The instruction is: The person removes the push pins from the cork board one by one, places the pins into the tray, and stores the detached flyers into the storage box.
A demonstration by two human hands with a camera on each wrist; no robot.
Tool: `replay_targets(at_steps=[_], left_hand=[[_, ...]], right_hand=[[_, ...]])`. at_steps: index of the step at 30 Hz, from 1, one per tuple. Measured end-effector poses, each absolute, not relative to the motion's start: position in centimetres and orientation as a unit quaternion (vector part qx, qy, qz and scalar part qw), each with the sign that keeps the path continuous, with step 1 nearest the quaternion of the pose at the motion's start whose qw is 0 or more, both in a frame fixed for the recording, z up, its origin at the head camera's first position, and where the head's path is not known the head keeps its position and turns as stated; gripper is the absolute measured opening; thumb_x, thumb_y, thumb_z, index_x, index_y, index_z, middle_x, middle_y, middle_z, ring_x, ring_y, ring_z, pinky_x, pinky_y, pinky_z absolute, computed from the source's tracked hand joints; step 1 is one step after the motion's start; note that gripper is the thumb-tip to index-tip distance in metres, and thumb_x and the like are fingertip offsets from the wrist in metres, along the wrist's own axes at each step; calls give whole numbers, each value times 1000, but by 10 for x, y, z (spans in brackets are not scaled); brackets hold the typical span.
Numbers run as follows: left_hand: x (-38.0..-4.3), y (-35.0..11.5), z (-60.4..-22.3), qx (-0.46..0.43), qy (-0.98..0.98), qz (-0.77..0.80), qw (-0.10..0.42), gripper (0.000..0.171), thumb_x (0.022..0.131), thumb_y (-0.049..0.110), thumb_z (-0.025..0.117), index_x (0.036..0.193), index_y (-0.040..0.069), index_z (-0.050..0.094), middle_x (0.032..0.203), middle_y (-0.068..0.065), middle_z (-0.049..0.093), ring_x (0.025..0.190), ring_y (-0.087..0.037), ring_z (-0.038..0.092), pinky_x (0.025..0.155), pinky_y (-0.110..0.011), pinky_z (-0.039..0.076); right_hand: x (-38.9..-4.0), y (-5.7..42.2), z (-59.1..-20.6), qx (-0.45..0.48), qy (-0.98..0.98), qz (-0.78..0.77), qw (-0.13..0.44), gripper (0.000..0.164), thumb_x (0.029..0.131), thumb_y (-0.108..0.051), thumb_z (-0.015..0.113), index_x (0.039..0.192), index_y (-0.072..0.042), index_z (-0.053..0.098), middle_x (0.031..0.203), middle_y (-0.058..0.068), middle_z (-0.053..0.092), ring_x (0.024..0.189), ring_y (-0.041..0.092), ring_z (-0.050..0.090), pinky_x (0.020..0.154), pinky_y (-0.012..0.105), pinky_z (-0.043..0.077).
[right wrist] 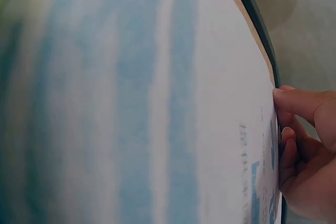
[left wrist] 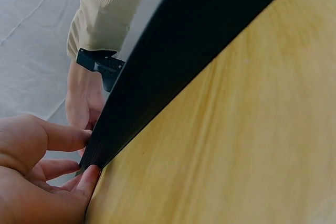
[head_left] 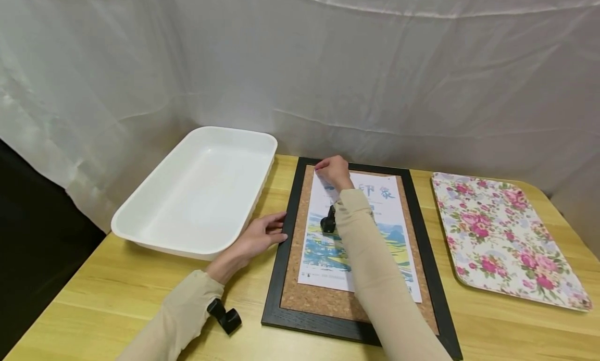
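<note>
A cork board [head_left: 323, 310] in a black frame [head_left: 309, 322] lies on the table, with a white poster [head_left: 323, 277] printed in blue and yellow on it. At the poster's top left corner my right hand [head_left: 335, 172] has its thumb and a finger pinched together; in the right wrist view the thumb tip [right wrist: 279, 94] meets the paper corner. Whether a pin sits under those fingertips is hidden. My left hand [head_left: 258, 238] touches the frame's left side, its fingers loosely extended. The left wrist view shows the left hand's fingertips [left wrist: 90, 174] against the frame's edge.
A deep white plastic tray [head_left: 175, 249] stands left of the frame, close to my left wrist. On the right lies a flower-patterned tray [head_left: 497, 231]. A pale grey curtain [head_left: 375, 79] hangs behind the wooden table [head_left: 89, 298]. Each wrist carries a small black camera mount [head_left: 225, 316].
</note>
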State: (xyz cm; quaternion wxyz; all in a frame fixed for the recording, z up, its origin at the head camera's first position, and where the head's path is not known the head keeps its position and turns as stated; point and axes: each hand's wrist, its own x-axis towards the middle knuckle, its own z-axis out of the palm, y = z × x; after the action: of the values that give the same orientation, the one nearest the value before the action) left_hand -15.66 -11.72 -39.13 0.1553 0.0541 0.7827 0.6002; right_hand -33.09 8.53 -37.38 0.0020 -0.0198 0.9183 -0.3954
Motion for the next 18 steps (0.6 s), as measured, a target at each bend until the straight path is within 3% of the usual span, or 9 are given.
replay_targets(at_steps=[18], left_hand=[[-158,-118,-392,54,784,599,153,59,94,1,59,149,1,35,136,-22,48,125,-35,48,98,-39,47]], right_hand=[[-329,82,-375,-3,912,-410,-4,15,90,-10,68,99,-1,76,105,14,69,95,26,59,86,37,49]])
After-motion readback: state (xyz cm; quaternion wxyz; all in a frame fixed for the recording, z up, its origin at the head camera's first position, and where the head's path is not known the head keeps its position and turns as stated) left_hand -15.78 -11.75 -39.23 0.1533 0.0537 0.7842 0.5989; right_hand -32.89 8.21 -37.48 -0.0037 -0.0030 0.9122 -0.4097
